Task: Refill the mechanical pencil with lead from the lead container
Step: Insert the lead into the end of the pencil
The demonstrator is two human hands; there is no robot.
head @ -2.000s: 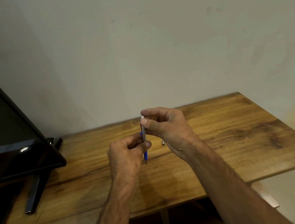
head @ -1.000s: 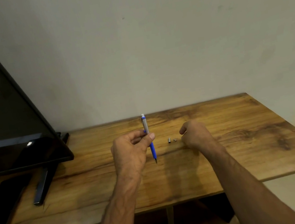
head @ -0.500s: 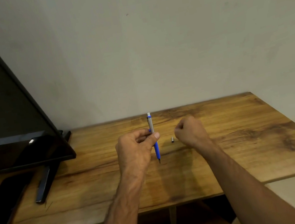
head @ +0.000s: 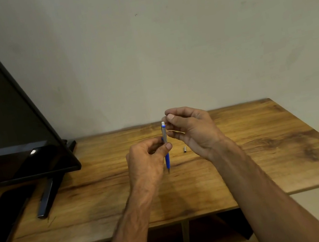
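My left hand point(head: 148, 161) grips a mechanical pencil point(head: 168, 157) upright above the wooden table point(head: 267, 155). The pencil has a blue lower barrel, a grey upper barrel and a white top end, and its tip points down. My right hand point(head: 194, 129) is raised beside that top end. Its thumb and forefinger pinch together right next to the white end, on a small piece too tiny to make out. A small metal cap point(head: 184, 149) lies on the table just right of the pencil, under my right hand.
A black TV point(head: 2, 127) stands at the left on a dark foot point(head: 46, 198). A dark phone point(head: 4, 223) lies flat near the front left edge. A plain wall rises behind the table, whose right edge drops to the floor.
My right hand went down to the table, picked up the smaller of two pieces by the cap, and rose to the pencil's top. My left hand kept the pencil upright.
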